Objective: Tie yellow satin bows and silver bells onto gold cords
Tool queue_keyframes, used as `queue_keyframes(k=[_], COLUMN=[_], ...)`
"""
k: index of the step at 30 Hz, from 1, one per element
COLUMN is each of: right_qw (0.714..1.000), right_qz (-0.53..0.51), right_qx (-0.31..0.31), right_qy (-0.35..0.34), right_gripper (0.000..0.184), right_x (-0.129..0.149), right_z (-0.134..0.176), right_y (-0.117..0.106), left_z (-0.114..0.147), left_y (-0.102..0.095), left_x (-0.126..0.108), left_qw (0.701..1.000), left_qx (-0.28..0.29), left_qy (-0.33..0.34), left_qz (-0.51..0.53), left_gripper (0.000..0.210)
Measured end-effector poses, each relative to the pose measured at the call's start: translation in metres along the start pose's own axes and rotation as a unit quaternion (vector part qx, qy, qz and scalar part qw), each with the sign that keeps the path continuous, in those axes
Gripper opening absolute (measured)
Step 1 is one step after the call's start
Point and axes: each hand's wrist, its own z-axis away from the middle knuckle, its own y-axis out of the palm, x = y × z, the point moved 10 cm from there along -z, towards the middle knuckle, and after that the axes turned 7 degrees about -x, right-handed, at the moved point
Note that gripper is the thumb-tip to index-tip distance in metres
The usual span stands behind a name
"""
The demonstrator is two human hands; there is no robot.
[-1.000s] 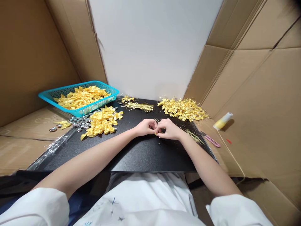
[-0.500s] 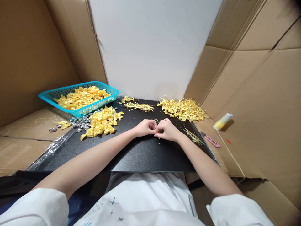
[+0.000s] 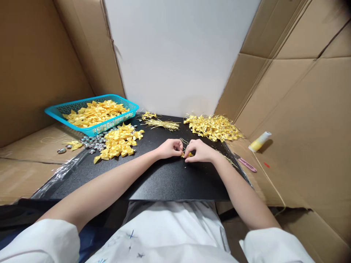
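Observation:
Over the black table (image 3: 170, 184), my left hand (image 3: 170, 149) pinches a small yellow ribbon bow (image 3: 190, 155) at its left side. A thin gold cord (image 3: 184, 141) loops up from the bow between my hands. My right hand (image 3: 202, 151) has its thumb and forefinger closed on the bow from the right. Fingers hide part of the bow, and the cord's knot cannot be made out. Left of my hands lies a pile of yellow bows (image 3: 118, 142), beside several silver bells (image 3: 94, 143).
A blue basket (image 3: 93, 130) of bows stands back left. Cut gold cords (image 3: 163, 125) lie behind my hands, corded bows (image 3: 212, 127) back right. A pink cutter (image 3: 246, 164) and a spool (image 3: 259, 141) are at right. Cardboard walls (image 3: 309, 109) enclose both sides.
My right hand has shifted slightly right and its fingers have opened into a wider arch. More of the bow and the cord loop now show between my hands. My left hand has stayed put.

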Motion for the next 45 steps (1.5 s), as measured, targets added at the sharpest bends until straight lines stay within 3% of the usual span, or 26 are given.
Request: queue_keyframes(k=[4,7,11,18,29,45], right_qw=[0.993,0.987,0.992,0.994,0.993,0.980], right_qz=[-0.031,-0.005,0.041,0.074,0.066,0.093], right_qx=[-0.110,-0.158,-0.118,-0.072,-0.093,-0.160], right_qy=[0.030,0.030,-0.002,0.021,0.032,0.077], right_gripper=[0.009,0.007,0.005,0.009,0.008,0.009], right_x=[-0.017,-0.026,-0.021,-0.021,-0.023,-0.038], right_z=[0.000,-0.001,-0.005,-0.006,-0.010,-0.006], right_y=[-0.028,-0.033,-0.015,-0.002,0.005,-0.014], left_z=[-0.001,-0.001,-0.001,-0.001,-0.002,-0.003], left_y=[0.000,-0.001,-0.001,-0.005,-0.006,-0.001], left_x=[0.002,0.001,-0.002,-0.007,-0.008,0.003], left_qw=[1.000,1.000,0.999,0.999,0.999,0.999], left_qx=[-0.001,-0.004,-0.008,-0.024,-0.030,-0.008], left_qy=[-0.011,-0.017,-0.010,0.008,0.015,0.001], left_qz=[0.008,0.025,0.050,0.048,0.038,0.041], left_gripper=[0.019,0.020,0.022,0.025,0.021,0.022])
